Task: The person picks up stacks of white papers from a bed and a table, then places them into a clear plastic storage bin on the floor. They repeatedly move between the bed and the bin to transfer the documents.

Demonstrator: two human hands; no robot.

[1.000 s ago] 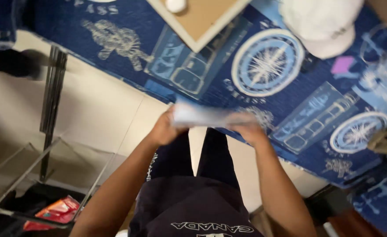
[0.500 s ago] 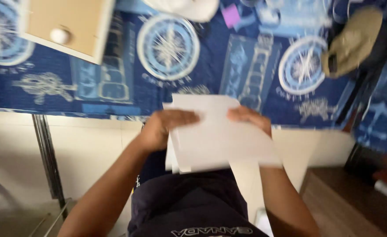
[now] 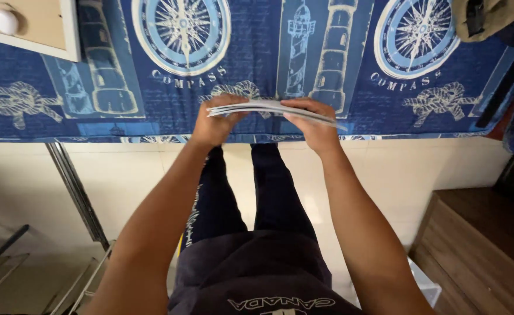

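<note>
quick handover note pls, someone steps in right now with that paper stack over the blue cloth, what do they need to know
Left hand: grips the left end of the stack of papers, fingers curled over its top edge.
Right hand: grips the right end of the same stack.
Stack: held edge-on and roughly level, in the air above the near edge of the blue nautical tablecloth; I cannot tell if it touches the cloth.
Nearby: a wooden box with a white knob at the far left, a tan bag at the far right.
Done: sheets are gathered in both hands.
Left: stack is not yet set down.
</note>
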